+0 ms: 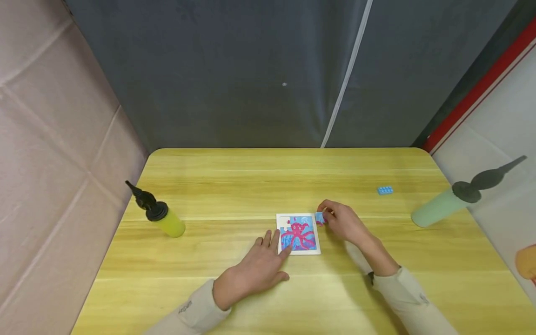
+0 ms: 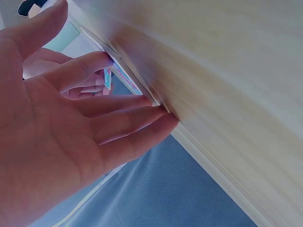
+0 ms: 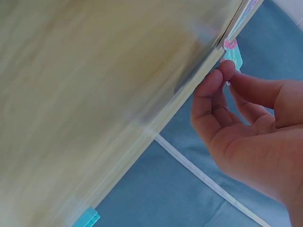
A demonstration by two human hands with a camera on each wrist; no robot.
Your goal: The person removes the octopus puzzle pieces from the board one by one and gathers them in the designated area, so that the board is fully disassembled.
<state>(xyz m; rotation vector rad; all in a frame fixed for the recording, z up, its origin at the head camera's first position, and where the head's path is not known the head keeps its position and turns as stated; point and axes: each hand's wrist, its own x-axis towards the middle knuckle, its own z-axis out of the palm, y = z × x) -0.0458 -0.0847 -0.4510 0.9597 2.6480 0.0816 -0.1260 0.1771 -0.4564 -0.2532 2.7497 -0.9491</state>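
Note:
A square jigsaw puzzle [image 1: 298, 237] with a white frame lies on the table, its picture a pink octopus on blue. White backing shows at its upper left, where a gap is. My left hand [image 1: 261, 263] rests with extended fingers on the puzzle's left side, the index fingertip over the picture's lower edge and other fingertips at the frame. My right hand [image 1: 345, 223] pinches a blue and pink puzzle piece [image 1: 320, 218] just beside the frame's upper right corner. In the right wrist view the piece [image 3: 233, 56] sticks out between thumb and fingertips, tilted up from the table.
A yellow pump bottle [image 1: 171, 224] with a black nozzle stands at the left of the wooden table [image 1: 226, 186]. Toward the right edge stands a green pump bottle [image 1: 437, 207]. A small blue toy brick [image 1: 385, 190] lies at the back right. A grey curtain [image 1: 230, 74] hangs behind.

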